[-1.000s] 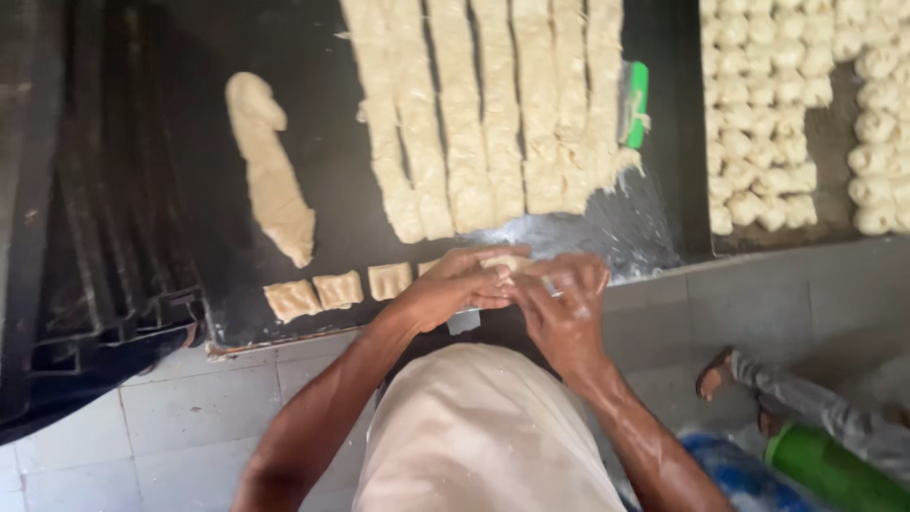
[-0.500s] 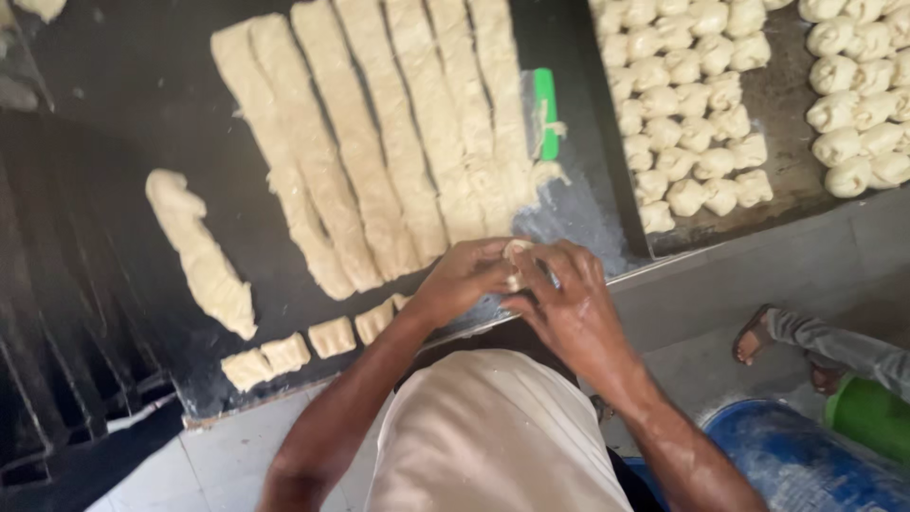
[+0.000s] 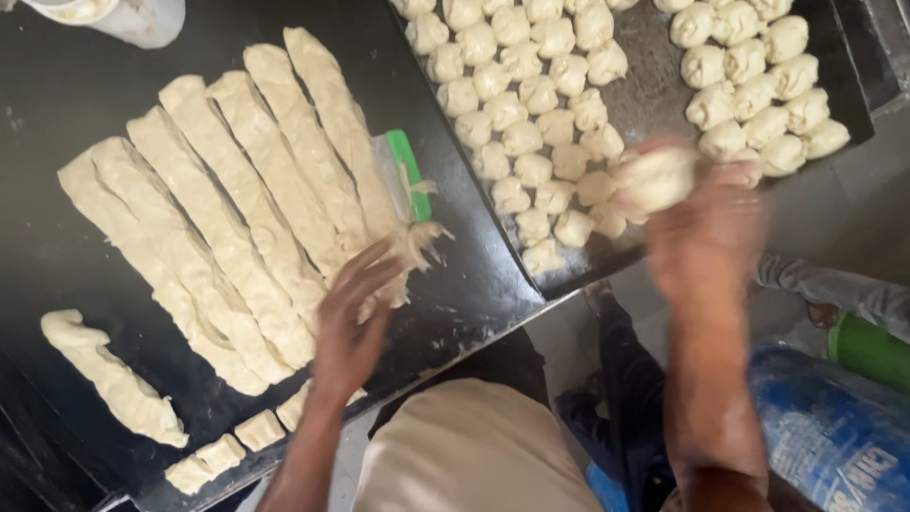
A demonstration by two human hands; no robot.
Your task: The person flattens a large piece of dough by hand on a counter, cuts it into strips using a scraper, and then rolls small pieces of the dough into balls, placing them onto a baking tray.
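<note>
The right hand (image 3: 706,232) is closing its fingers around a pale, folded lump of raw dough (image 3: 656,180), carrying it over the dark metal baking tray (image 3: 654,95). The hand is blurred, so I cannot tell how tightly the fingers are wrapping it, but the lump is clearly sitting in the fingertips. Just below and to the left of that grip, the shaped pale dough pieces (image 3: 531,104) are lying in close rows, packed side by side so the tray takes as many as possible.

The left hand (image 3: 353,322) is resting with fingers spread and holding nothing, its fingertips touching the near end of the long flat strips of pale dough (image 3: 246,209) on the black work surface (image 3: 66,95). Just beyond those fingertips a green-handled scraper (image 3: 408,175) is lying against the strips, within reach for cutting. Below the wrist, small square cut dough pieces (image 3: 223,453) are waiting at the surface's edge.
</note>
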